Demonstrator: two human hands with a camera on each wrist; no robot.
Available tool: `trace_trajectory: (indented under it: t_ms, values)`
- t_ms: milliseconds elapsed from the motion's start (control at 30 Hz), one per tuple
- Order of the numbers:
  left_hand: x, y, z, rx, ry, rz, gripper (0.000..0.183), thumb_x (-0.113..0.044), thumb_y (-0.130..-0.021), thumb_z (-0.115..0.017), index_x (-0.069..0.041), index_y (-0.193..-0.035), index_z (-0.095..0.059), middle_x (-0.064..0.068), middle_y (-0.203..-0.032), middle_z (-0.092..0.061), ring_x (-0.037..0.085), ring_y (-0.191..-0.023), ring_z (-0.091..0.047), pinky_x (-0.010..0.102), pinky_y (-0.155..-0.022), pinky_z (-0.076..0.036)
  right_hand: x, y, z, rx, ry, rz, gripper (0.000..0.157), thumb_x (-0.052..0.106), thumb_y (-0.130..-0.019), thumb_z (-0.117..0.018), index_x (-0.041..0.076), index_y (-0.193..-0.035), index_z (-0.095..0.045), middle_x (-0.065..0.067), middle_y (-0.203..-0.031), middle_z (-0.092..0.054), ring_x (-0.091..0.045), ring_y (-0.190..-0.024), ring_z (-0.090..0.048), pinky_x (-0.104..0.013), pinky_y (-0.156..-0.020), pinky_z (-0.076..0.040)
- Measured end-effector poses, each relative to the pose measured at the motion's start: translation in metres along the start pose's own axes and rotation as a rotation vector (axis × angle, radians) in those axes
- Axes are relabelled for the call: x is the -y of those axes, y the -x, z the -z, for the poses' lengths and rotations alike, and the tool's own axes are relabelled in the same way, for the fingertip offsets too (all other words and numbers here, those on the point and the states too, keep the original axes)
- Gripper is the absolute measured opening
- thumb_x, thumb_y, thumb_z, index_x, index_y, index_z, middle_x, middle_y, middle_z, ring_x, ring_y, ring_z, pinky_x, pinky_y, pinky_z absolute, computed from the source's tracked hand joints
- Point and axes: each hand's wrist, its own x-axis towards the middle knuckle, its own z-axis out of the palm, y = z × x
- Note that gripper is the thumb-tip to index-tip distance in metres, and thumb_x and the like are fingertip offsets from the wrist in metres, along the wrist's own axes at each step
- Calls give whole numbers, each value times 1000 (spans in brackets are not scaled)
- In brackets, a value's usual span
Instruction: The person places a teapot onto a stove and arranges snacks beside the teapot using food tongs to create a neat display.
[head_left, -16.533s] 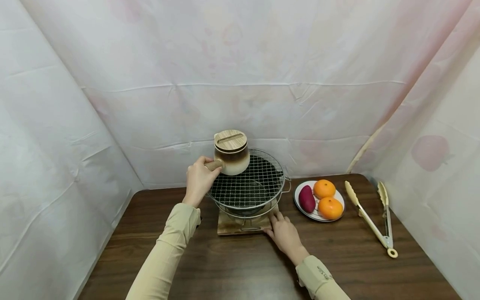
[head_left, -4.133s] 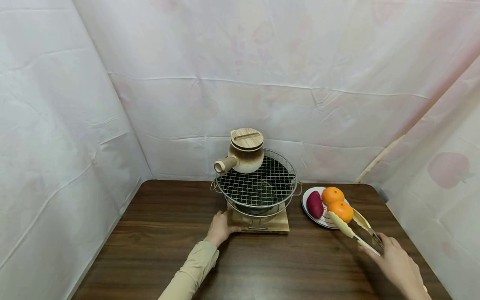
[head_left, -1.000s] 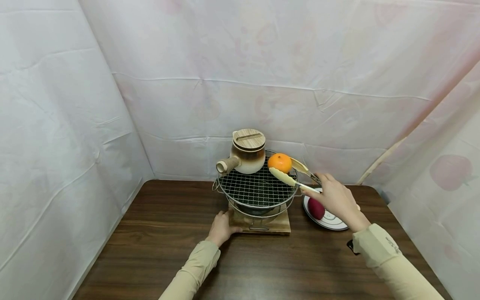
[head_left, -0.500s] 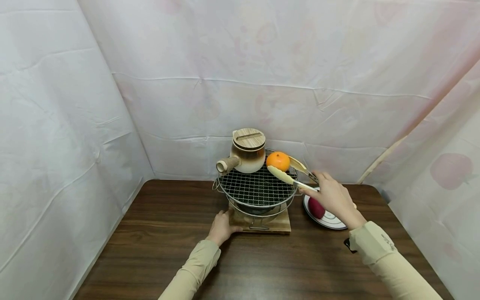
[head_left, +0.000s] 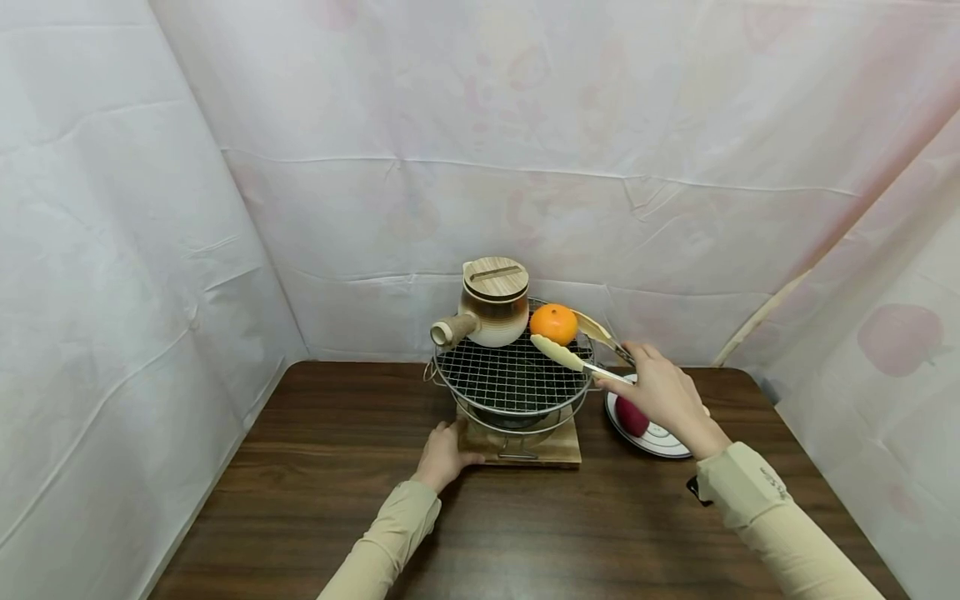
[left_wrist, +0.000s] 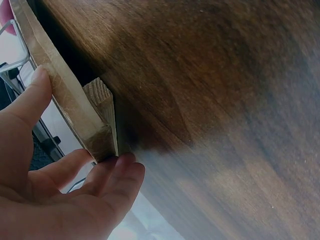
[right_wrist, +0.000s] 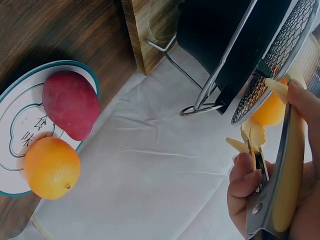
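Observation:
My left hand (head_left: 442, 457) holds the front left corner of a wooden board (head_left: 555, 452), thumb along its front edge and fingers at its side. My right hand (head_left: 666, 396) grips metal tongs (head_left: 558, 353) with cream tips. These tips are spread on either side of a mandarin (head_left: 553, 323), which sits at the back right of a round wire grill rack (head_left: 510, 383). Left of the mandarin stands a brown and cream pot (head_left: 495, 315) with a wooden lid, its handle pointing front left. In the right wrist view the mandarin is partly hidden by the tongs and rack.
To the right, a white plate (head_left: 660, 446) bears a purple sweet potato (head_left: 632, 417). A second mandarin (right_wrist: 52, 168) lies on it in the right wrist view, hidden behind my hand in the head view. White curtains (head_left: 480, 167) close off the back and sides.
My left hand went from the pot handle to the board, my right from the board to the tongs. One mandarin moved from plate to rack, lately shifting slightly left towards the pot.

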Motion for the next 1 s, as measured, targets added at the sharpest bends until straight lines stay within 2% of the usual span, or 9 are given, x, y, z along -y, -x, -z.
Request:
trace_trajectory:
  t_ms: [367,467,600,700,833,1000]
  values:
    - [0,1,0,-1,-12,7,78,-32,-65,-88,2,-129,-57,25,-113,-61,44,-106,-60,50,-91,-52,-1,4,3,-33,-46,-29,95,62,-81,-65,2,-147,-34,-25,-144,-43,-47,-116,-55,-60,-77,-50]
    - [0,1,0,1,-7,11,79,-32,-65,-88,2,-130,-57,26,-114,-60,45,-107,-59,51,-91,-51,-2,8,4,-69,-60,-28,96,65,-80,-64,2,-147,-35,-24,-143,-44,-44,-113,-57,-58,-75,-51]
    - [0,1,0,1,-7,7,78,-31,-65,-88,2,-129,-57,26,-114,-61,44,-106,-59,50,-91,-51,-7,15,6,-116,-80,-27,95,65,-80,-64,2,-145,-37,-22,-139,-47,-35,-98,-64,-54,-72,-52]
    - [0,0,0,-3,-11,0,78,-31,-65,-88,2,-128,-58,25,-112,-61,44,-105,-60,50,-90,-51,-12,22,8,-128,-98,-27,95,65,-80,-64,1,-145,-38,-24,-139,-47,-34,-95,-64,-53,-71,-51]
    - [0,0,0,-5,-9,-6,77,-31,-64,-88,2,-128,-58,25,-111,-61,44,-104,-60,51,-90,-51,-22,32,10,-139,-107,-29,95,63,-81,-65,-2,-144,-37,-27,-140,-45,-43,-107,-58,-58,-76,-49]
    - [0,0,0,-4,-2,-4,77,-31,-65,-88,2,-128,-58,26,-112,-61,45,-105,-60,51,-91,-51,-36,42,12,-152,-100,-57,95,64,-80,-65,-1,-144,-38,-27,-140,-45,-46,-112,-54,-61,-79,-47]
